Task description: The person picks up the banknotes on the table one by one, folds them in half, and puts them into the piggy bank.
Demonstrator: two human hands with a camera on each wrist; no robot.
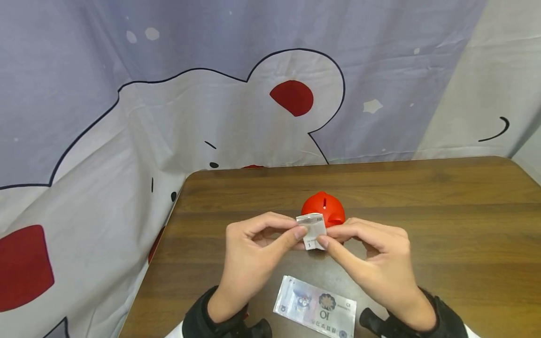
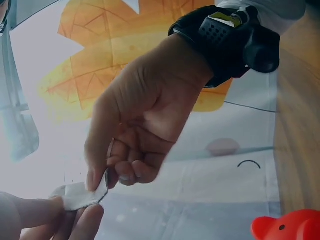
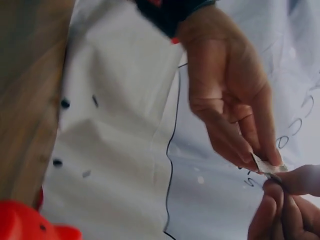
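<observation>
A folded banknote, creased into a small packet, is held between both hands above the table. My left hand pinches its left edge between thumb and fingertips. On the other side, my right hand pinches the lower right edge the same way. In the left wrist view the folded note spans the fingertips of the two hands. Just beyond the note sits a red piggy bank with a slot in its top, partly hidden by the note. Its snout and an ear appear in the right wrist view.
Several banknotes marked 10 lie in an overlapping stack near the front of the wooden table, between the wrists. A printed cloth hangs behind the table and along its left side. Dark straps with small devices are on both wrists.
</observation>
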